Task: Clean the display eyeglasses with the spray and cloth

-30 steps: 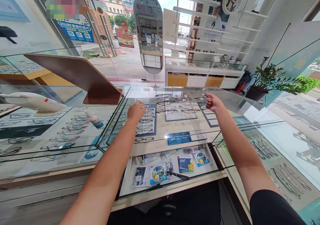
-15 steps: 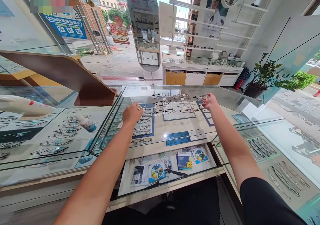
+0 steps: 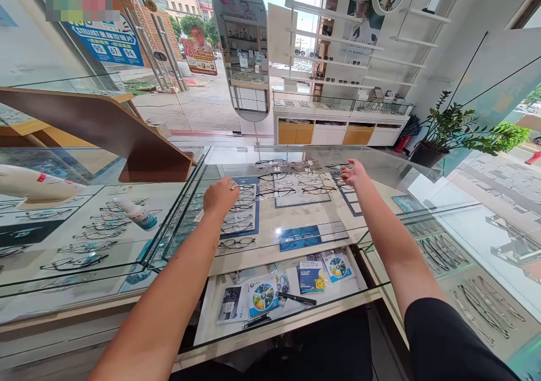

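Note:
My left hand (image 3: 220, 198) is closed over the left part of the glass counter (image 3: 249, 264). A small tan or gold-coloured bit shows at its fingers, too small to name. Below and beside it several eyeglasses lie on a blue-edged display card (image 3: 257, 223). Toward the back right, my right hand (image 3: 355, 175) has its fingers curled in, and what they hold, if anything, is hidden. Its fingertips meet the right end of dark-rimmed eyeglasses (image 3: 336, 165) in the picture. More eyeglasses (image 3: 319, 189) stand in rows between the two hands.
An open drawer (image 3: 203, 327) near my body holds leaflets, discs and a black pen (image 3: 296, 298). At the left are a brown slanted stand (image 3: 156, 175) and a white bottle (image 3: 136, 213). An oval mirror (image 3: 242, 48) and a potted plant (image 3: 443, 127) stand beyond the counter.
The view has shifted slightly, with the left-hand counter items moving a little left. My left hand sits marginally lower and further left in the picture. My right hand is almost unmoved.

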`<control>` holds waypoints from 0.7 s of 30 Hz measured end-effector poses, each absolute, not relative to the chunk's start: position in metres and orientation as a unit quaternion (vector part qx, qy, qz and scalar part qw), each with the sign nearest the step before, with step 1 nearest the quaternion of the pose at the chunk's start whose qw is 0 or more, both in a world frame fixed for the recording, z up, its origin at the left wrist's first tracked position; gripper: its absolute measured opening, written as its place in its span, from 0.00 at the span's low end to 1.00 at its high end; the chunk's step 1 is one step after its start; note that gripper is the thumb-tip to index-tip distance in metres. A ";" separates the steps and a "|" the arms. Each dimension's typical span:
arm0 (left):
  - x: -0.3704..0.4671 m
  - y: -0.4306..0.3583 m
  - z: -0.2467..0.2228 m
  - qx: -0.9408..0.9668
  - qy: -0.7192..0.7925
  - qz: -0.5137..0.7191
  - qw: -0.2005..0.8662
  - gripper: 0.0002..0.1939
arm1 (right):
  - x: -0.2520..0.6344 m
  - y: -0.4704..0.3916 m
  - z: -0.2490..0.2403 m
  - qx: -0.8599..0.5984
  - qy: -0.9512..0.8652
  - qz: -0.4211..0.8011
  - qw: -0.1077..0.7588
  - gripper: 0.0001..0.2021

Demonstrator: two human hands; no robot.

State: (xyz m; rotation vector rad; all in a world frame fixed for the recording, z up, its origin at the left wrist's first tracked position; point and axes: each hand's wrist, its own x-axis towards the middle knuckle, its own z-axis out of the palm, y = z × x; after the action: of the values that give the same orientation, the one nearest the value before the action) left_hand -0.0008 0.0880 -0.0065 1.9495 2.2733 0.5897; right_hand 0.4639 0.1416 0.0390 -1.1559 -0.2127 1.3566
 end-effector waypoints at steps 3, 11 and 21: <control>0.000 0.088 -0.006 0.637 0.745 0.193 0.045 0.21 | 0.463 0.143 0.040 -0.502 -0.091 0.587 0.628 0.22; 0.001 0.086 -0.003 0.633 0.749 0.192 0.047 0.18 | 0.457 0.149 0.041 -0.498 -0.095 0.585 0.633 0.21; 0.000 0.088 -0.005 0.627 0.750 0.205 0.054 0.20 | 0.461 0.163 0.053 -0.525 -0.110 0.540 0.648 0.19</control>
State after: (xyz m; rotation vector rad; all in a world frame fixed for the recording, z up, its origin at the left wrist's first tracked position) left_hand -0.0002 0.0877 -0.0051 1.9042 2.2769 0.6237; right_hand 0.4612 0.1632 0.0528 -1.1943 -0.2492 1.2276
